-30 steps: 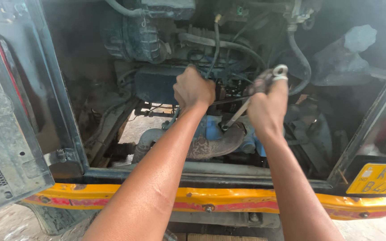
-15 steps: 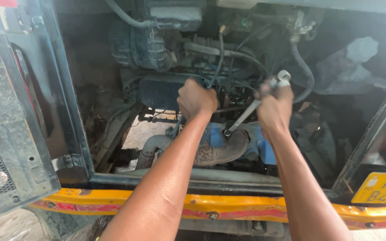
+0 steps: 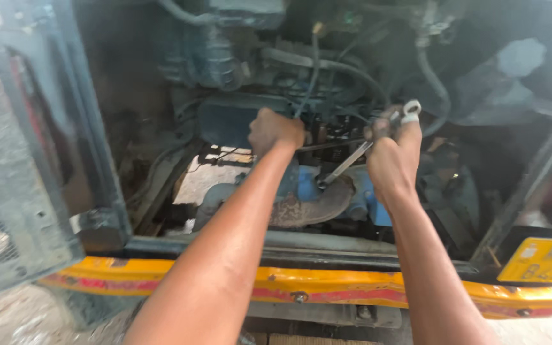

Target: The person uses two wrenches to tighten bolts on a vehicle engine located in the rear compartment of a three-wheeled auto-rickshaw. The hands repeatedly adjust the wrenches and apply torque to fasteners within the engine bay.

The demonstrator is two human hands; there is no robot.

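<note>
Right hand [image 3: 391, 156] fisted on spanner [image 3: 359, 152]; left hand [image 3: 276, 131] clenched on engine part. Spanner may slip off, knuckles hit pipe [image 3: 314, 204].

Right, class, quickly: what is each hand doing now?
Left hand: closed in a fist in the engine bay; contents hidden.
Right hand: closed on a spanner.

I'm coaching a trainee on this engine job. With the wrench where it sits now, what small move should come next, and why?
Probably swing the wrench handle down a short arc. The right hand grips its upper end, its lower end sits low by the rusty pipe, and the left hand braces on the engine.
</note>
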